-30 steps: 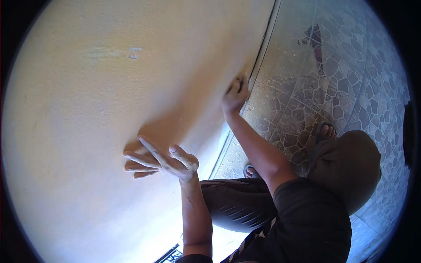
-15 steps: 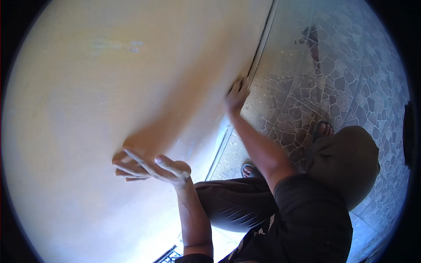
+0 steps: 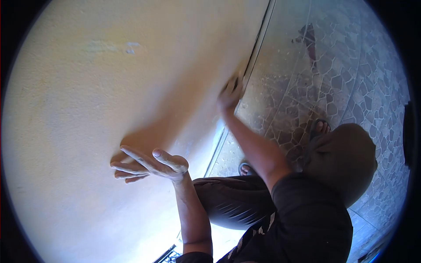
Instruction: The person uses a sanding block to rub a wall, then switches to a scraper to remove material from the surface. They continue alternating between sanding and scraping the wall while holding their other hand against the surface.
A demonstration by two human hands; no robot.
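Up close, the left hand is spread wide, fingers splayed and flat against the pale yellow wall, gripping nothing. Farther off and to the right, the right hand presses against the same wall just beside its bottom edge, blurred; something dark shows between its fingers, but whether it grips anything cannot be told. Right of that edge runs a white baseboard strip, then the stone-patterned tile floor, dusted with white. On the floor stand the person's sandalled feet. A small chipped patch marks the wall far above the left hand.
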